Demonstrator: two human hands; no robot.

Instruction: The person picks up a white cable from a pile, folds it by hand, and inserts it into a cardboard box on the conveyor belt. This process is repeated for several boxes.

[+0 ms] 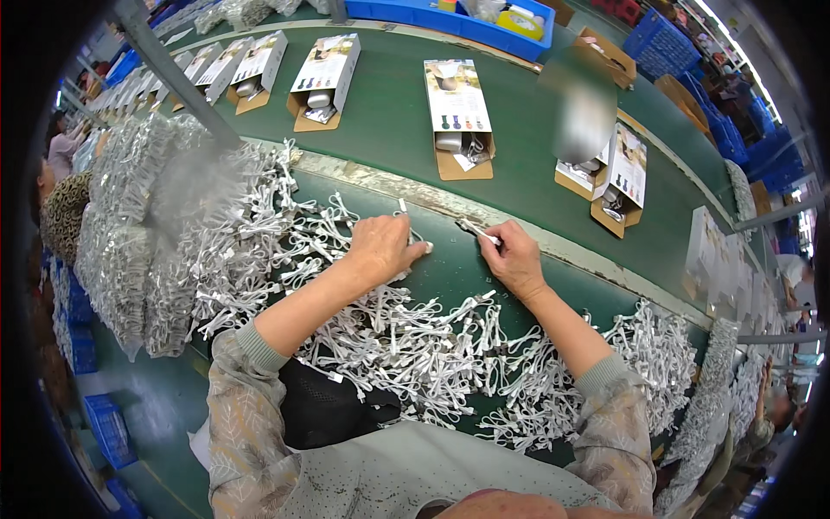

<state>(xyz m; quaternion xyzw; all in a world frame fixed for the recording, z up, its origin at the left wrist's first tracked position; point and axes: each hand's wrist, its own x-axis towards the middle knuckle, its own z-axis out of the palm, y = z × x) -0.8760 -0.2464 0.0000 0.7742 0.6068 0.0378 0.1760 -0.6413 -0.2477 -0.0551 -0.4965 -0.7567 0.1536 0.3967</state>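
My left hand [380, 246] is closed on a short white cable [403, 208], whose end pokes up past the fingers, over the green worktop [450, 268]. To its right, my right hand [516, 259] pinches another white cable [471, 227] near the worktop's worn far edge. The fingers cover most of both cables. A big loose heap of bundled white cables [415, 346] spreads below and between my forearms, with more piled up to the left of my left hand.
Beyond the worn ledge [372, 177], a green conveyor [389, 112] carries open printed boxes [456, 112] with white items inside. Clear bags of cables [130, 233] are stacked at the left beside a metal post [177, 78]. A blue tray [415, 16] stands at the far side.
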